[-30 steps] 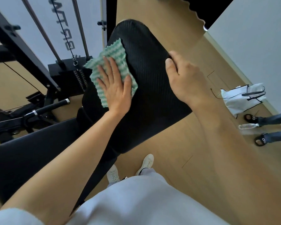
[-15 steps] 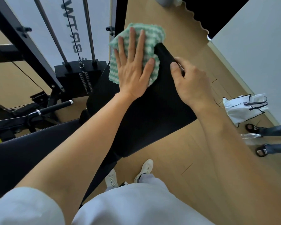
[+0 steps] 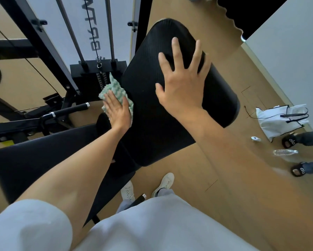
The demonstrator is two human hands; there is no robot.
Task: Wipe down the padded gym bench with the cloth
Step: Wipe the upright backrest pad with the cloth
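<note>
The black padded back pad of the gym bench (image 3: 148,113) tilts up in the middle of the view, and its seat pad (image 3: 34,160) lies to the lower left. My left hand (image 3: 118,110) presses a green-and-white cloth (image 3: 114,88) flat against the left side edge of the back pad. The cloth is partly hidden under my palm. With fingers spread, my right hand (image 3: 182,80) lies flat on the upper face of the pad.
A cable machine with a weight stack (image 3: 96,73) and black frame stands close on the left, with a handle bar (image 3: 67,111) below it. On the wooden floor at right lie a white bag (image 3: 280,120), a water bottle (image 3: 285,152) and a person's sandalled feet (image 3: 290,141).
My left hand has slid the cloth from the top of the back pad down to its left side edge. My right hand has left the pad's right edge and spread flat on its face.
</note>
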